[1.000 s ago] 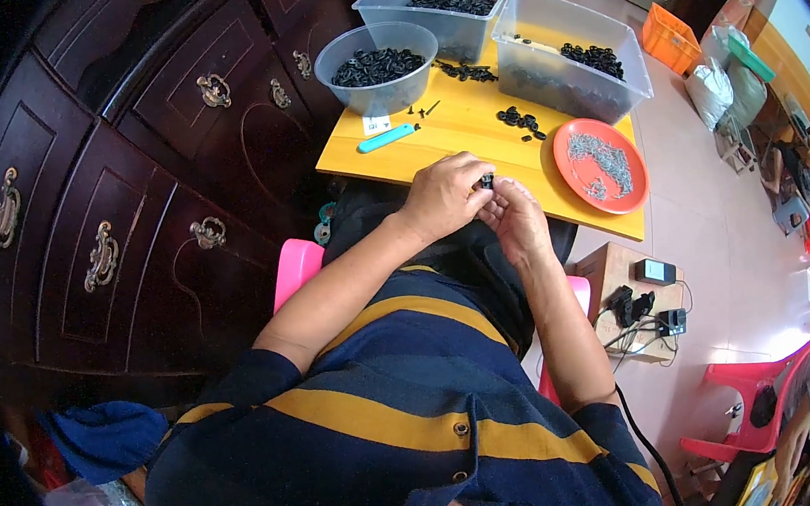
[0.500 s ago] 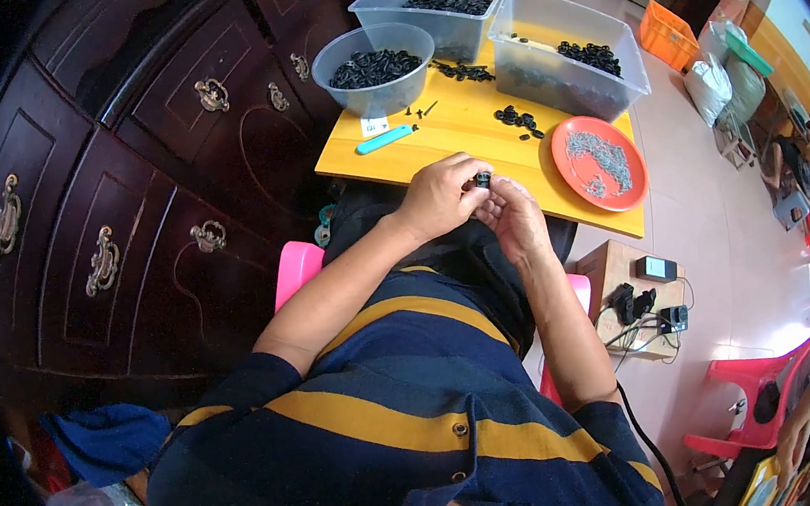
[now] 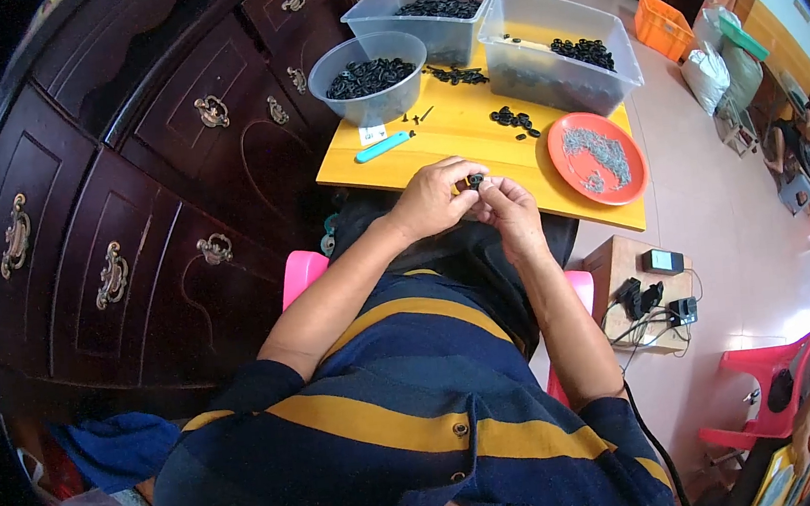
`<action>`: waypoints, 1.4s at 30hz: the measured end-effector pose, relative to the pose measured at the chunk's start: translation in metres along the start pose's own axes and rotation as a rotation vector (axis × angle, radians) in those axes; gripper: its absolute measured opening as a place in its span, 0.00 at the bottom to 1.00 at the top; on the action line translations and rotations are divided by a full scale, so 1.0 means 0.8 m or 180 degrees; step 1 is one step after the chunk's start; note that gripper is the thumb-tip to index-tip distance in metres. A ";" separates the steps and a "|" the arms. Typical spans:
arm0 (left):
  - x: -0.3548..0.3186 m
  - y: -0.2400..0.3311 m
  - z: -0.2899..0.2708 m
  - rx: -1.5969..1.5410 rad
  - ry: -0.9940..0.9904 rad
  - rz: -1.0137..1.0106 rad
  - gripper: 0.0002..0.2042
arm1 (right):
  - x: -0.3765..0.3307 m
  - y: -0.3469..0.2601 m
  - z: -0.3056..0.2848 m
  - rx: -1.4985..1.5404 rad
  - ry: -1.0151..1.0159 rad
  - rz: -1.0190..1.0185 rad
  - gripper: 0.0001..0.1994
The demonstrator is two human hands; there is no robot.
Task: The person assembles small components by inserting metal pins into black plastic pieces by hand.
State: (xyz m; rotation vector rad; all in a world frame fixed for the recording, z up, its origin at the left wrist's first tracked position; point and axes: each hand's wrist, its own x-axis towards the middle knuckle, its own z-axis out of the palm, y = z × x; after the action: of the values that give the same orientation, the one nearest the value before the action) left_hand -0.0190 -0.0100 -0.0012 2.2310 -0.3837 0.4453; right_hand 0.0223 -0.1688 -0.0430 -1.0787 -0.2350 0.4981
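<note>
Just in front of the yellow table's near edge, my left hand (image 3: 438, 195) pinches a small black part (image 3: 473, 181) between thumb and fingertips. My right hand (image 3: 511, 213) meets it from the other side, its thumb and fingers pressed together against the same part. Whether the right fingers also hold something tiny cannot be made out. Beyond my hands lie a turquoise-handled tool (image 3: 383, 147) and a loose pile of black oval pieces (image 3: 513, 120). To the right, an orange-red plate (image 3: 558, 155) carries many small silvery pieces.
A round clear tub (image 3: 383, 106) and two clear rectangular bins (image 3: 384, 29), (image 3: 545, 87) of black parts stand on the yellow table (image 3: 359, 172). Right of my legs, a wooden box (image 3: 609, 274) holds chargers and cables. A dark drawer cabinet (image 3: 169, 197) stands at left; other people sit at right.
My right fingers have curled in closer onto the black part, which has turned slightly. The whole view has shifted a little with my head; the things on the table stay put.
</note>
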 end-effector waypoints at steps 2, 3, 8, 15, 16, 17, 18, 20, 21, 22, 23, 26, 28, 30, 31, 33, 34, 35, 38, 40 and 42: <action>0.000 0.004 -0.003 -0.0001 -0.0032 -0.0006 0.15 | 0.002 0.002 -0.003 -0.0035 0.0006 -0.0039 0.07; 0.000 0.005 -0.005 -0.0004 -0.0049 -0.0018 0.16 | 0.002 0.001 -0.003 -0.0079 0.0002 -0.0073 0.07; 0.000 -0.002 -0.004 0.0184 -0.0080 0.0121 0.16 | 0.002 0.001 -0.003 -0.0110 -0.0009 -0.0090 0.07; 0.000 -0.004 -0.005 0.0586 -0.0094 0.0533 0.18 | 0.006 0.008 -0.009 -0.0190 -0.0133 -0.0087 0.07; 0.000 -0.003 -0.005 0.0583 -0.0088 0.0528 0.18 | 0.006 0.008 -0.008 -0.0196 -0.0136 -0.0083 0.07; -0.001 -0.002 -0.005 0.0543 -0.0126 0.0423 0.18 | 0.005 0.009 -0.008 -0.0188 -0.0070 -0.0041 0.07; -0.001 -0.001 -0.005 0.0505 -0.0160 0.0317 0.17 | 0.005 0.008 -0.007 -0.0182 -0.0007 -0.0001 0.07; -0.001 -0.003 -0.003 0.0561 -0.0137 0.0296 0.17 | 0.005 0.008 -0.007 -0.0200 -0.0024 -0.0009 0.08; -0.001 -0.004 -0.001 0.0616 -0.0127 0.0279 0.17 | 0.005 0.009 -0.008 -0.0210 -0.0029 -0.0020 0.08; -0.002 -0.006 0.000 0.0612 -0.0120 0.0275 0.17 | 0.006 0.011 -0.008 -0.0217 -0.0032 -0.0015 0.08; -0.002 -0.007 0.001 0.0617 -0.0076 0.0310 0.16 | 0.006 0.012 -0.009 -0.0185 -0.0011 0.0001 0.07; -0.003 -0.007 0.004 0.0676 0.0026 0.0364 0.15 | 0.007 0.013 -0.009 -0.0144 0.0002 0.0028 0.07; -0.003 -0.007 0.004 0.0734 0.0081 0.0381 0.14 | 0.007 0.012 -0.010 -0.0131 -0.0008 0.0038 0.07; -0.003 -0.005 0.004 0.0855 0.0078 0.0388 0.13 | 0.007 0.011 -0.012 -0.0134 0.0021 0.0090 0.07; -0.002 -0.004 0.004 0.0862 0.0074 0.0388 0.13 | 0.006 0.011 -0.012 -0.0126 0.0018 0.0089 0.07; -0.002 -0.003 0.004 0.0817 -0.0028 0.0266 0.12 | 0.006 0.012 -0.011 -0.0040 0.0109 0.0113 0.08; -0.003 -0.005 0.003 0.0800 -0.0012 0.0265 0.12 | 0.006 0.011 -0.009 -0.0064 0.0112 0.0116 0.08; -0.005 -0.007 0.002 0.0833 0.0021 0.0322 0.13 | 0.005 0.010 -0.007 -0.0012 0.0128 0.0158 0.08; -0.004 -0.002 0.001 0.0891 -0.0017 0.0355 0.13 | 0.003 0.007 -0.005 0.0030 0.0152 0.0220 0.08; -0.003 -0.001 0.002 0.0880 -0.0069 0.0346 0.13 | 0.005 0.007 -0.007 -0.0018 0.0180 0.0231 0.09; -0.002 -0.001 0.002 0.0873 -0.0036 0.0460 0.14 | 0.009 0.011 -0.009 -0.0078 0.0175 0.0187 0.09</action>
State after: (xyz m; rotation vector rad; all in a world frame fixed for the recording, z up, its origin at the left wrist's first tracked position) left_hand -0.0198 -0.0102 -0.0035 2.4812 -0.5186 0.5923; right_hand 0.0289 -0.1676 -0.0546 -1.1243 -0.1617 0.5185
